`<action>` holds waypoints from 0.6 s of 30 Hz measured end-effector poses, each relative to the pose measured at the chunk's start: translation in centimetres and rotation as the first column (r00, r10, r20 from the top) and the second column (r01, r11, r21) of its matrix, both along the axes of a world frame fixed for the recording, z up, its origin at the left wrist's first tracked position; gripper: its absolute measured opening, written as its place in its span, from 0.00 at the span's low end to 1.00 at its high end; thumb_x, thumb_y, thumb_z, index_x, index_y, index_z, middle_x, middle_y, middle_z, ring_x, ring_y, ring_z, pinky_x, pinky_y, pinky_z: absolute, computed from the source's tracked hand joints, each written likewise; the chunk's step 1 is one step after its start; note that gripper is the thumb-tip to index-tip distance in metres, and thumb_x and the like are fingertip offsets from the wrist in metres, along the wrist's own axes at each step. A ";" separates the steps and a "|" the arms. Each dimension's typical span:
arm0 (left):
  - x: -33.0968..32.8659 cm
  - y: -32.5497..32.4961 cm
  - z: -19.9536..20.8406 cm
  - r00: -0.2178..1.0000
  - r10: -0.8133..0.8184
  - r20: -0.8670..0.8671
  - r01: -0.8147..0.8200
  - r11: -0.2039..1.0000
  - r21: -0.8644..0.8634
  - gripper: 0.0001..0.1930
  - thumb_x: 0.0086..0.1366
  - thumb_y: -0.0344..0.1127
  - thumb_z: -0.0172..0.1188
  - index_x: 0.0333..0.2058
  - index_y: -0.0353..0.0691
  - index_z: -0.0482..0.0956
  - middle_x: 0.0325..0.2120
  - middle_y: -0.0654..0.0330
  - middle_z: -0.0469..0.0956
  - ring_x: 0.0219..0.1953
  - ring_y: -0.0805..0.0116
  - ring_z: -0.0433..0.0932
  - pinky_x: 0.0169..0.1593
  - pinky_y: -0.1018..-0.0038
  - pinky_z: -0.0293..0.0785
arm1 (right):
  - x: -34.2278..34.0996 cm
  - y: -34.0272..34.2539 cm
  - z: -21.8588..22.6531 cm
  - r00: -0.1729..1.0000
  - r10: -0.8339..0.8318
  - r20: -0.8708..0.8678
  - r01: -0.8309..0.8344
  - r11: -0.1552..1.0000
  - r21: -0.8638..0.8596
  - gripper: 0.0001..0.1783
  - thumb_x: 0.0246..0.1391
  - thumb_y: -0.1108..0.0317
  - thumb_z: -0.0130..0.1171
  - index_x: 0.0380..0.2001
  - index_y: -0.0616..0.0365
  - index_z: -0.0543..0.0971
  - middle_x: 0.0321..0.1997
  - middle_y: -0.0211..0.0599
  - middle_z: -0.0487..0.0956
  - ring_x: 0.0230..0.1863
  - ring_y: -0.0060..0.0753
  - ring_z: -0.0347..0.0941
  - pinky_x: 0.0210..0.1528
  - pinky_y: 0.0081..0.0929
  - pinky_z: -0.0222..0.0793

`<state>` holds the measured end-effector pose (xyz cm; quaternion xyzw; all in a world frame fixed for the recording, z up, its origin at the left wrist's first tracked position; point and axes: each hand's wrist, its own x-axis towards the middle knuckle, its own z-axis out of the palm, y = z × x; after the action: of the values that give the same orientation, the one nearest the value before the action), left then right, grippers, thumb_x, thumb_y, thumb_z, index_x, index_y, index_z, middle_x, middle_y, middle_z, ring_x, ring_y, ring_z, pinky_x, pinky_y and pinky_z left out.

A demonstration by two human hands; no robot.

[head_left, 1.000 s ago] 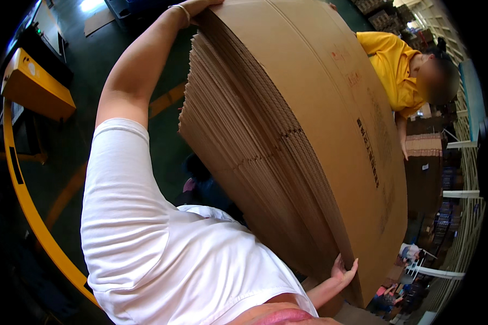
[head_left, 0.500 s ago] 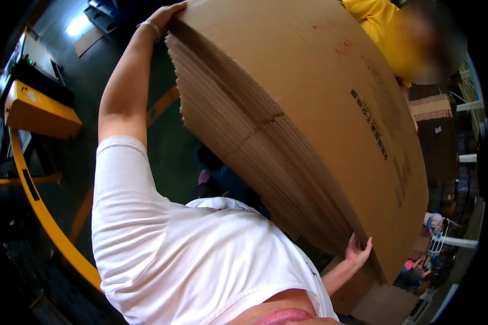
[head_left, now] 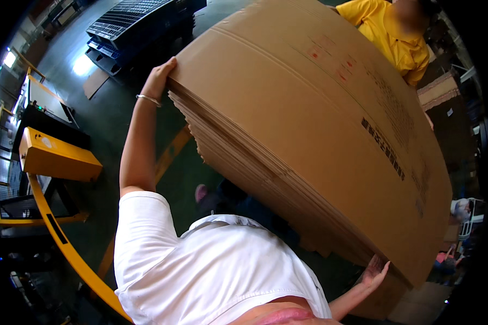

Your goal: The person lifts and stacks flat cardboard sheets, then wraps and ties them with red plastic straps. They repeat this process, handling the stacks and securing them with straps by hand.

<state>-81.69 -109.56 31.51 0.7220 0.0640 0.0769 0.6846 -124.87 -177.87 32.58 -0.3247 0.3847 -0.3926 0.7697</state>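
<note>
Since half a second ago: cardboard stack (head_left: 303, 130) turned, its broad face showing flatter to the camera, layered side narrower. Left hand (head_left: 160, 78) lower in view; blue pallets (head_left: 138, 24) beyond it now much more visible.

Stack sits between the person and a co-worker in a yellow shirt (head_left: 387, 35) at its far edge. Left hand closed on the near-left corner. Right hand (head_left: 375, 275) has hold of the near edge by the right corner, digits spread, some in shadow under the top sheet; how far they wrap, cannot tell.

Stack: many flat tan sheets, edges ragged toward the left corner. Top sheet creased, with red marks and dark print.

Far-left corner cut off by the frame. Underside hidden; any support below cannot be made out.
</note>
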 end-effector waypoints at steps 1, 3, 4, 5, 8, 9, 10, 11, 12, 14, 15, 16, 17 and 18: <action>0.3 0.5 -0.2 1.000 -0.015 0.012 0.014 0.999 0.036 0.21 0.58 0.51 0.50 0.29 0.36 0.78 0.26 0.67 0.72 0.30 0.78 0.67 0.39 0.81 0.61 | 0.3 -0.2 0.2 1.000 0.005 0.017 -0.004 1.000 -0.004 0.31 0.46 0.61 0.59 0.49 0.67 0.61 0.51 0.46 0.61 0.53 0.40 0.58 0.55 0.35 0.60; 0.5 0.3 0.0 0.986 -0.136 0.094 0.131 0.990 0.060 0.21 0.59 0.51 0.47 0.29 0.36 0.76 0.25 0.68 0.71 0.30 0.78 0.65 0.39 0.80 0.61 | 2.7 2.1 1.9 0.993 -0.116 -0.014 0.117 0.992 0.046 0.33 0.45 0.60 0.59 0.50 0.67 0.60 0.52 0.47 0.60 0.52 0.41 0.59 0.54 0.35 0.60; 0.6 1.1 -0.1 0.968 -0.225 0.115 0.210 0.969 0.127 0.23 0.60 0.51 0.44 0.31 0.34 0.74 0.27 0.66 0.70 0.30 0.76 0.64 0.38 0.79 0.61 | 4.3 3.4 2.4 0.984 -0.175 -0.031 0.176 0.984 0.025 0.33 0.46 0.58 0.58 0.50 0.67 0.60 0.52 0.47 0.60 0.52 0.42 0.59 0.54 0.35 0.61; 0.5 1.6 -0.3 0.907 -0.374 0.194 0.333 0.919 0.211 0.25 0.60 0.53 0.42 0.35 0.34 0.74 0.33 0.60 0.72 0.35 0.70 0.67 0.41 0.78 0.62 | 5.0 4.0 2.7 0.971 -0.235 -0.052 0.235 0.972 -0.003 0.33 0.47 0.56 0.57 0.51 0.66 0.60 0.53 0.47 0.60 0.52 0.43 0.59 0.53 0.36 0.61; -0.3 2.7 -1.6 0.781 -0.555 0.287 0.541 0.830 0.132 0.37 0.55 0.57 0.51 0.54 0.34 0.56 0.46 0.48 0.66 0.50 0.59 0.65 0.53 0.71 0.59 | 5.5 4.8 2.1 0.905 -0.331 -0.267 0.170 0.857 -0.487 0.32 0.52 0.48 0.44 0.52 0.62 0.61 0.53 0.43 0.63 0.52 0.45 0.59 0.53 0.41 0.56; -0.6 3.2 -2.3 0.787 -0.564 0.252 0.525 0.825 0.208 0.40 0.52 0.56 0.55 0.55 0.34 0.54 0.50 0.49 0.63 0.53 0.59 0.62 0.55 0.70 0.57 | 7.2 5.5 2.1 0.891 -0.344 -0.296 0.143 0.833 -0.535 0.32 0.52 0.48 0.44 0.52 0.62 0.61 0.53 0.43 0.63 0.52 0.45 0.59 0.53 0.41 0.56; -0.9 2.7 -2.6 0.780 -0.587 0.218 0.528 0.804 0.275 0.43 0.49 0.56 0.58 0.56 0.35 0.52 0.53 0.51 0.60 0.55 0.59 0.59 0.57 0.68 0.54 | 6.9 5.3 2.7 0.882 -0.335 -0.332 0.130 0.849 -0.512 0.31 0.52 0.49 0.44 0.52 0.62 0.62 0.53 0.43 0.64 0.52 0.45 0.59 0.54 0.41 0.56; -1.1 2.1 -2.9 0.785 -0.558 0.268 0.440 0.807 0.393 0.44 0.48 0.55 0.60 0.56 0.36 0.51 0.54 0.50 0.57 0.56 0.57 0.57 0.57 0.67 0.54 | 6.7 5.5 2.9 0.876 -0.324 -0.357 0.129 0.870 -0.475 0.31 0.53 0.49 0.44 0.52 0.62 0.62 0.53 0.43 0.64 0.52 0.45 0.59 0.54 0.41 0.55; -1.3 1.7 -3.2 0.784 -0.534 0.318 0.337 0.795 0.505 0.45 0.47 0.53 0.61 0.57 0.36 0.50 0.55 0.48 0.55 0.57 0.54 0.55 0.57 0.65 0.54 | 7.0 6.0 3.0 0.872 -0.309 -0.379 0.121 0.887 -0.446 0.31 0.53 0.49 0.43 0.52 0.62 0.62 0.53 0.43 0.64 0.52 0.44 0.59 0.54 0.41 0.55; -1.3 1.0 -3.9 0.771 -0.471 0.428 0.353 0.876 0.328 0.45 0.47 0.50 0.62 0.57 0.36 0.49 0.56 0.48 0.54 0.58 0.52 0.54 0.58 0.63 0.53 | 7.2 6.2 3.7 0.860 -0.283 -0.423 0.103 0.910 -0.401 0.31 0.53 0.50 0.43 0.52 0.62 0.62 0.53 0.43 0.64 0.52 0.44 0.59 0.54 0.41 0.55; -1.3 1.1 -4.3 0.770 -0.456 0.446 0.342 0.885 0.316 0.45 0.46 0.49 0.63 0.57 0.35 0.49 0.56 0.47 0.54 0.57 0.52 0.55 0.58 0.63 0.53 | 7.1 6.3 4.1 0.855 -0.274 -0.441 0.095 0.918 -0.385 0.30 0.53 0.50 0.43 0.52 0.62 0.62 0.52 0.43 0.64 0.52 0.44 0.59 0.54 0.41 0.55; -1.4 1.1 -4.4 0.767 -0.442 0.465 0.326 0.893 0.311 0.44 0.46 0.48 0.63 0.56 0.35 0.49 0.56 0.47 0.54 0.57 0.51 0.56 0.58 0.63 0.53 | 7.0 6.3 4.0 0.849 -0.260 -0.461 0.090 0.930 -0.357 0.30 0.53 0.50 0.42 0.52 0.62 0.62 0.52 0.43 0.64 0.52 0.44 0.59 0.54 0.41 0.55; -1.4 1.2 -4.7 0.775 -0.418 0.474 0.317 0.906 0.280 0.43 0.46 0.46 0.64 0.56 0.34 0.51 0.55 0.47 0.56 0.57 0.50 0.57 0.57 0.63 0.54 | 7.4 6.6 3.6 0.843 -0.245 -0.479 0.083 0.939 -0.333 0.30 0.53 0.50 0.42 0.52 0.62 0.62 0.52 0.43 0.64 0.52 0.44 0.59 0.54 0.41 0.54; -1.3 1.2 -4.8 0.778 -0.406 0.479 0.315 0.912 0.262 0.43 0.45 0.45 0.64 0.55 0.33 0.52 0.55 0.47 0.56 0.56 0.49 0.57 0.57 0.63 0.55 | 7.6 6.9 3.6 0.835 -0.233 -0.498 0.080 0.948 -0.309 0.30 0.53 0.50 0.42 0.51 0.62 0.62 0.52 0.43 0.65 0.53 0.44 0.59 0.54 0.41 0.54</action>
<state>-82.94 -108.31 26.70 0.7269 -0.2713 0.1428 0.6146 -117.23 -170.95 36.22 -0.4909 0.5485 -0.3999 0.5462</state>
